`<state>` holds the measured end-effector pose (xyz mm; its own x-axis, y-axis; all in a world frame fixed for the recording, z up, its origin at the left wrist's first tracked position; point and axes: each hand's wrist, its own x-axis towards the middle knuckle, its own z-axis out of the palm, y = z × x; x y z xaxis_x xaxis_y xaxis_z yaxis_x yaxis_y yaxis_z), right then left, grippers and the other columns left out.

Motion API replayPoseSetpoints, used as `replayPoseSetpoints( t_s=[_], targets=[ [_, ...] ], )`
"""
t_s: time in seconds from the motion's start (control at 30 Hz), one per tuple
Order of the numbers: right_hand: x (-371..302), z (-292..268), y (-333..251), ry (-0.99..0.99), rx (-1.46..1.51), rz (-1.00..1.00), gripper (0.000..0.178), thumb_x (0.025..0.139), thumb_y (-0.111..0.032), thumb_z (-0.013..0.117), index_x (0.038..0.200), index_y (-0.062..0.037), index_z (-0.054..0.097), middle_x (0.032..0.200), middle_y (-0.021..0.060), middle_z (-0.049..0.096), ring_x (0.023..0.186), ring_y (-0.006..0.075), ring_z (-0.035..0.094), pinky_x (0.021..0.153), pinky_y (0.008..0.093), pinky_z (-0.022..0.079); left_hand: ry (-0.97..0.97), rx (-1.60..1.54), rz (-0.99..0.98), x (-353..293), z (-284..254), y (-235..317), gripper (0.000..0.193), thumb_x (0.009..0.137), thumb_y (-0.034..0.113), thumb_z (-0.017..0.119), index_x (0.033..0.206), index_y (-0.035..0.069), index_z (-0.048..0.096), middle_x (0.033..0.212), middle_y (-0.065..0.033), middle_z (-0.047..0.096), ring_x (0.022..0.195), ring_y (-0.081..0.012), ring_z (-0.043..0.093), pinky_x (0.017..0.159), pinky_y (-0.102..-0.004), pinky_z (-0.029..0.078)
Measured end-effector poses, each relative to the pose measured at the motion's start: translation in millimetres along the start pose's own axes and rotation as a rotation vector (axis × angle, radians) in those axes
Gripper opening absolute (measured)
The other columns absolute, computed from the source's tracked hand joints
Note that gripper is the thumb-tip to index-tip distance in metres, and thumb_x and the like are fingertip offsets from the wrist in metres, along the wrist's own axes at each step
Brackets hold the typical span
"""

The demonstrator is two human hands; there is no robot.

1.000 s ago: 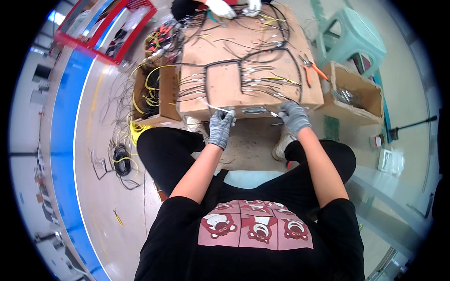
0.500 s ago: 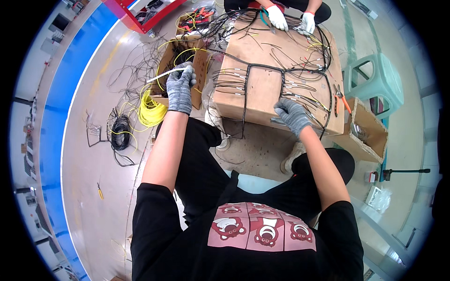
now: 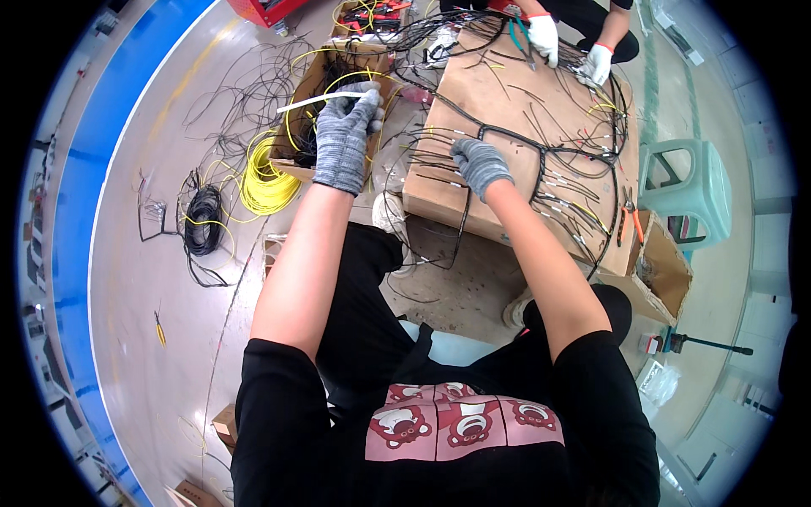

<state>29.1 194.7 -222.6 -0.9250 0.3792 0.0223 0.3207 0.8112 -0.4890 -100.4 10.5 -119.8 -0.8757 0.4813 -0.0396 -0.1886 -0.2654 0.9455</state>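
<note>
My left hand (image 3: 345, 144), in a grey knit glove, is raised near an open carton, its fingers closed round a thin white strip (image 3: 314, 100) that sticks out to the left. A black wire harness (image 3: 512, 140) with many short labelled branches lies across the cardboard-topped box (image 3: 498, 89) in front of me. My right hand (image 3: 481, 164), gloved in grey too, is closed over the harness's left branch, hiding part of that trunk. Thin wire ends (image 3: 432, 152) fan out to its left.
The open carton (image 3: 370, 160) holds black wire. Beside it lie a yellow wire coil (image 3: 267, 179) and a black cable coil (image 3: 203, 221). Across the box are another person's white-gloved hands (image 3: 544, 38) and green-handled pliers (image 3: 519, 40). Orange-handled pliers (image 3: 632, 221) and a green stool (image 3: 686, 190) are at right.
My right hand has moved left from the box's front edge to the harness's left branch. My left hand still holds the white strip. The whole view has shifted slightly.
</note>
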Motion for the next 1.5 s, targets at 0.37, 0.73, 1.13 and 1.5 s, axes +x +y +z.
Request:
replayPoseSetpoints(
  t_s=[0.37,0.73,1.13,1.5],
  targets=[
    [46,27,-44,-0.223,-0.388,-0.04,0.016,0.075,-0.008,0.054,0.087,-0.0085,0.065,0.095,0.0147,0.062,0.089,0.0319,0.061,0.076,0.0399,0.049,-0.06,0.053,-0.139,13,-5,-11,0.015,0.085,0.006,0.055,0.099,0.002,0.06,0.076,-0.0015,0.059,0.062,-0.0064,0.054,0.055,-0.0174,0.047],
    [24,12,-7,-0.01,0.663,0.051,0.017,0.077,-0.013,0.063,0.091,-0.0031,0.059,0.08,0.0121,0.062,0.071,0.0216,0.058,0.07,0.0305,0.047,-0.252,0.093,-0.36,25,-8,-65,0.022,0.084,0.009,0.059,0.103,-0.001,0.054,0.081,-0.0053,0.059,0.064,-0.0099,0.056,0.057,-0.0202,0.05],
    [13,14,-6,0.063,0.765,0.128,0.018,0.075,-0.014,0.064,0.088,-0.0021,0.063,0.075,0.0107,0.062,0.065,0.0178,0.055,0.065,0.0294,0.046,-0.327,0.281,-0.421,24,9,-88,0.019,0.086,0.01,0.056,0.102,0.001,0.057,0.08,-0.0027,0.061,0.063,-0.0074,0.056,0.059,-0.0191,0.049],
    [15,17,-3,0.128,0.818,0.114,0.015,0.075,-0.015,0.064,0.083,-0.0031,0.063,0.071,0.0092,0.061,0.06,0.0166,0.052,0.062,0.0291,0.046,-0.355,0.273,-0.435,27,14,-83,0.021,0.088,0.011,0.053,0.106,-0.001,0.054,0.082,-0.0036,0.06,0.065,-0.0075,0.056,0.061,-0.0192,0.049]
  ],
)
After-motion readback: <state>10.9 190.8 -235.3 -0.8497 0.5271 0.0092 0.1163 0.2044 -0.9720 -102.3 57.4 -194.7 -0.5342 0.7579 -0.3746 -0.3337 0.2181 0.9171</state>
